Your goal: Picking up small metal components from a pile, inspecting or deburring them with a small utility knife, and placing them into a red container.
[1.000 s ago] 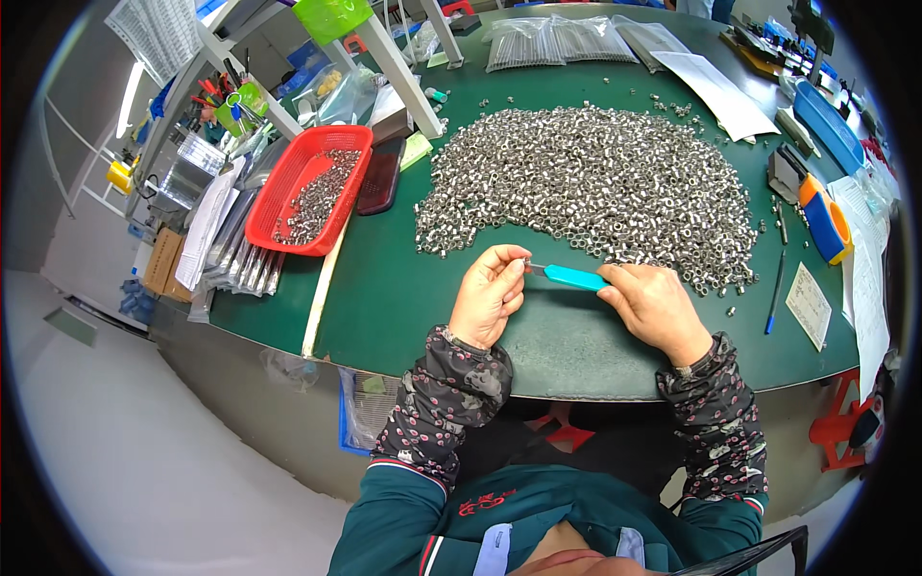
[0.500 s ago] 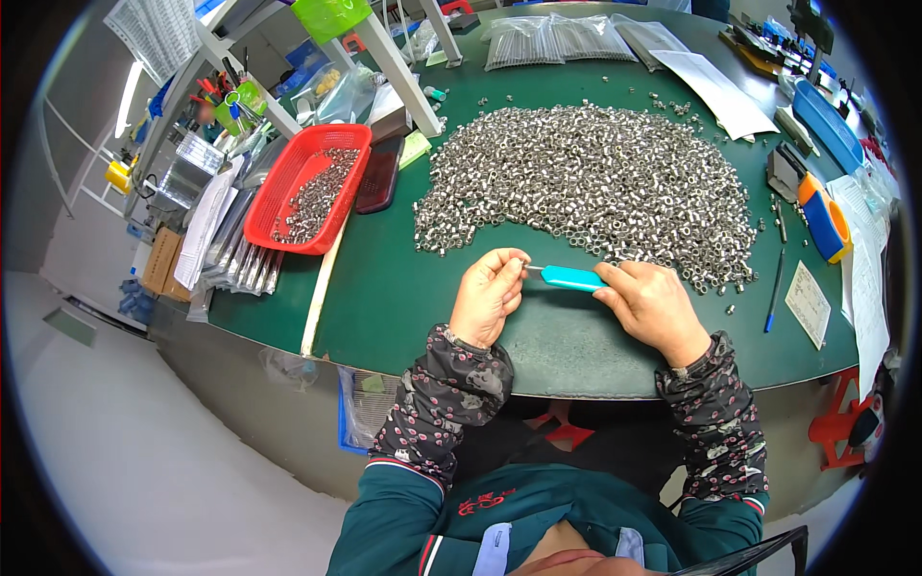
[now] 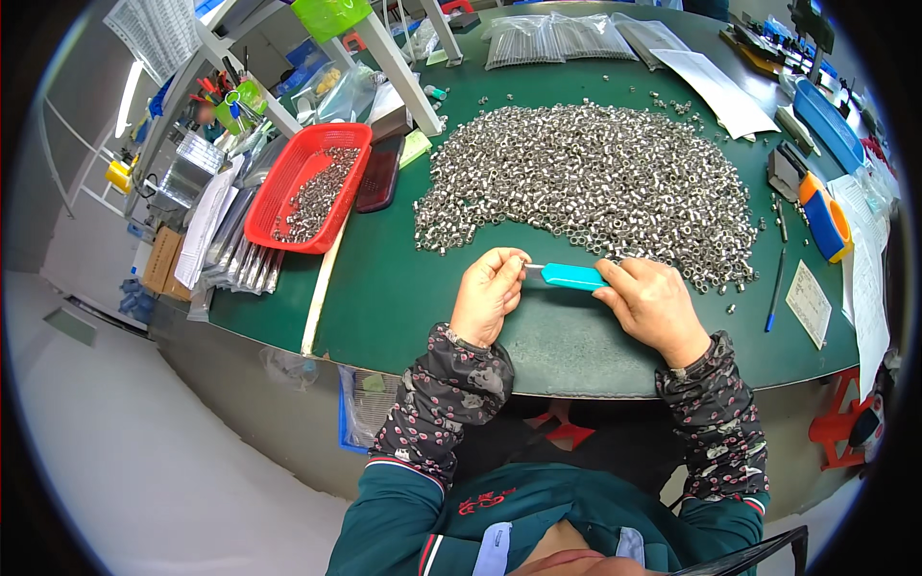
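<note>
My right hand (image 3: 653, 309) is wrapped round a knife (image 3: 573, 277) with a flat teal handle. Its short, narrow metal blade points left, to the fingertips of my left hand (image 3: 488, 296). Thumb and forefinger of that hand pinch a small metal ring, mostly hidden by the fingers, with the blade tip at or in it. Both hands are just above the green table, at the near side of a wide pile of small silvery metal rings (image 3: 595, 182).
A red plastic basket (image 3: 257, 226) with more metal rings stands at the left, beside a dark tray (image 3: 381, 175). Filled plastic bags (image 3: 562, 40) lie at the back. On the right are a blue pen (image 3: 774, 293), a paper card (image 3: 809, 303) and an orange-and-blue tape dispenser (image 3: 828, 226).
The knife's teal handle has turned slightly in my right hand, so more of its flat face shows. Otherwise both hands keep nearly the same place.
</note>
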### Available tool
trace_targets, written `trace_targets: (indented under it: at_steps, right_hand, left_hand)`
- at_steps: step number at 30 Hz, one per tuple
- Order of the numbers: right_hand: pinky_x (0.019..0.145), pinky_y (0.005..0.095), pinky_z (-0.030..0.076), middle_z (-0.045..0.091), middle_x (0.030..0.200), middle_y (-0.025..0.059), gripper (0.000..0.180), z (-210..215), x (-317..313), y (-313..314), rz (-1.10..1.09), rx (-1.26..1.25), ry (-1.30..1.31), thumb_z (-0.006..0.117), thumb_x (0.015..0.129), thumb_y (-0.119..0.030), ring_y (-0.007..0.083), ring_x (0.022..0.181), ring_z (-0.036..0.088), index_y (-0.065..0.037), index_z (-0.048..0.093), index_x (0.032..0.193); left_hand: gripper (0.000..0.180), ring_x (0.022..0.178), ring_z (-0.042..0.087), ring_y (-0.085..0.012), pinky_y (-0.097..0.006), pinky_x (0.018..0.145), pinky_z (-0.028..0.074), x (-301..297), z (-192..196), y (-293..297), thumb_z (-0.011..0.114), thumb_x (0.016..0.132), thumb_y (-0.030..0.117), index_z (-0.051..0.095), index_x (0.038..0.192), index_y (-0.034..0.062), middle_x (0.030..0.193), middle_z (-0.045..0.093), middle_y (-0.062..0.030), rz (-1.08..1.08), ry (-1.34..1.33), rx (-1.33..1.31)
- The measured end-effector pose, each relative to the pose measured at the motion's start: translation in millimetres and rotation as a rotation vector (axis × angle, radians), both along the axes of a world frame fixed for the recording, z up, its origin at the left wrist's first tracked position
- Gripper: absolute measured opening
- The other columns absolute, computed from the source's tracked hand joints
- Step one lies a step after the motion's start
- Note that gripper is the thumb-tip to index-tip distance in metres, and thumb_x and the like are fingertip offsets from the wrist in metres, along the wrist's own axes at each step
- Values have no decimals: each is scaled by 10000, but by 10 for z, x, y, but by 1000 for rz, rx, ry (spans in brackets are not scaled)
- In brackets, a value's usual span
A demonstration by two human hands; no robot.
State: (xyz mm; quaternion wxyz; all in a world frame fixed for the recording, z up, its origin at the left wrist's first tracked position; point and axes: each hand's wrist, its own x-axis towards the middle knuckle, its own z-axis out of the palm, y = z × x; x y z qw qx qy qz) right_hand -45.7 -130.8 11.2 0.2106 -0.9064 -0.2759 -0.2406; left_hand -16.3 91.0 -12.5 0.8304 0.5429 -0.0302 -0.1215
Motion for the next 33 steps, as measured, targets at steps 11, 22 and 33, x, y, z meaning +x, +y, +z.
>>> trace_targets:
  at_steps: [11,22,33]
  right_hand:
    - [516,364,423,460,632,65,226,-1,-2,4,8,-13,-11,655,740,-225,233,575,524,-91,546,885]
    - [517,360,423,461,635,63,238,1,2,-1,15,-15,-18,660,733,-225,233,573,523,-88,545,890]
    - [535,355,421,463,651,62,250,-2,6,-3,26,-16,-39,666,723,-216,229,595,518,-87,546,900]
  left_hand:
    - [151,466,304,10,-148,395,225,11,-44,7,496,918,187,551,900,48,699,460,30,9,-44,43]
    - [153,463,291,4,-157,394,215,-1,-5,-10,485,924,187,544,869,57,661,437,47,23,-39,92]
    - [203,477,288,-4,-159,397,215,-12,6,10,479,928,237,534,837,64,675,455,27,3,-29,132]
